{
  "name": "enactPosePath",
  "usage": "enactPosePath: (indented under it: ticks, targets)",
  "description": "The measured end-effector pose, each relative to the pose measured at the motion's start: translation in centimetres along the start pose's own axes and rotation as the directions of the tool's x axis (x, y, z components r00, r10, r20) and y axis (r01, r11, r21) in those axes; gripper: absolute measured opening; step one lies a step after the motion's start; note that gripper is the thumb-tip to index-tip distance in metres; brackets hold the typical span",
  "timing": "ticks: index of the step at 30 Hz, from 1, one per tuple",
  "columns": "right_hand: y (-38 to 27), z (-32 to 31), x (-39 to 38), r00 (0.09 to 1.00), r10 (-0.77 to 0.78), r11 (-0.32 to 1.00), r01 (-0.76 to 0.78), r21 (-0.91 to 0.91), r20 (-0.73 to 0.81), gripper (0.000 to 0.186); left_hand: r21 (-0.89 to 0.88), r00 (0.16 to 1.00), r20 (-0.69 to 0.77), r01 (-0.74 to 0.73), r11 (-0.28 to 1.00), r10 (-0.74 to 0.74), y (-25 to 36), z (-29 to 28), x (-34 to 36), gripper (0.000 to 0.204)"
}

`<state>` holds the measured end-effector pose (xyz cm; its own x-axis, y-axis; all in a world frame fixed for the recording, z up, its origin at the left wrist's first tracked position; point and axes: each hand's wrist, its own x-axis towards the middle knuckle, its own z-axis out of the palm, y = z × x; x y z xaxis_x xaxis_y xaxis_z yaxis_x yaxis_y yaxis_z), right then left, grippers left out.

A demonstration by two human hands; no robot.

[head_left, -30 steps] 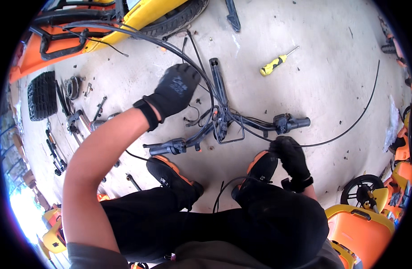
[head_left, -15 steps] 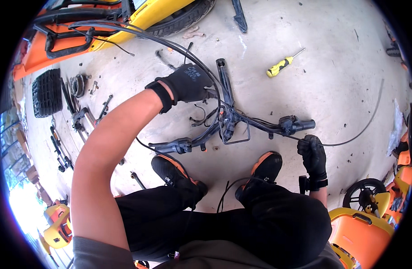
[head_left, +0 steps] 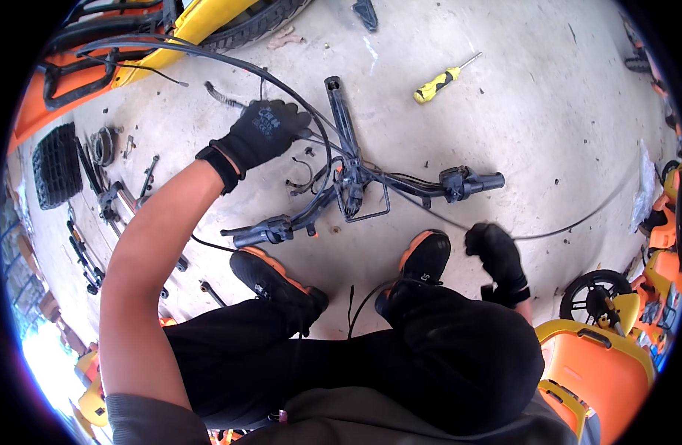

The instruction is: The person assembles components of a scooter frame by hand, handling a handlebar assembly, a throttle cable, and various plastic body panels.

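The fingers (head_left: 477,239) of your right hand (head_left: 495,254) are curled into a fist around the long thin cable (head_left: 571,228); they are a little blurred. On one side of this fist the cable goes toward the handlebar assembly (head_left: 343,111), and on the other side it bends in a wide arc over the floor (head_left: 534,126) to the right, where its far part becomes blurred.

Your left hand (head_left: 265,133), in a black glove as well, is above the floor to the left of the assembly's stem. Its fingers are bent close together, and a thin dark line is seen from their tips toward the stem. I cannot tell if they grip it, because the glove hides the inside.

The handlebar assembly lies on the floor between your hands, in front of your shoes, with its stem pointing away from you. Its left grip (head_left: 256,234) is just beside your left shoe (head_left: 274,276), and its right grip (head_left: 480,182) is beyond your right hand. A black cable bundle (head_left: 282,78) makes a big curve from the upper left down to the middle of the assembly.

Farther out, a yellow and black screwdriver (head_left: 436,87) lies beyond the right grip. A spoked wheel (head_left: 595,293) stands at the lower right, near an orange and yellow case (head_left: 593,371).
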<state>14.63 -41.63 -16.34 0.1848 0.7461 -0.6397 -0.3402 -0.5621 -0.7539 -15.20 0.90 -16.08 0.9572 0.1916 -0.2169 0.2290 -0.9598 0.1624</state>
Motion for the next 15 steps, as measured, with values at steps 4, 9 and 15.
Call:
enactPosePath:
  ticks: [4, 9, 15]
  targets:
    - [0.7, 5.1, -1.1, 1.0, 0.029, 0.975, -0.025, 0.22, -0.012, 0.036, 0.096, 0.996, -0.074, 0.053, 0.994, -0.046, -2.6, -1.1, 0.8, 0.021]
    - [0.6, 5.1, 1.7, 0.994, -0.1, 0.844, 0.112, 0.525, -0.051, 0.03, 0.145, 0.973, 0.056, 0.213, 0.966, -0.223, -5.8, -1.3, -4.1, 0.008]
    - [1.5, -0.8, -1.7, 0.985, -0.071, 0.882, 0.137, 0.451, -0.159, 0.048, 0.061, 0.938, 0.02, 0.344, 0.937, -0.346, -5.3, 0.4, -5.6, 0.01]
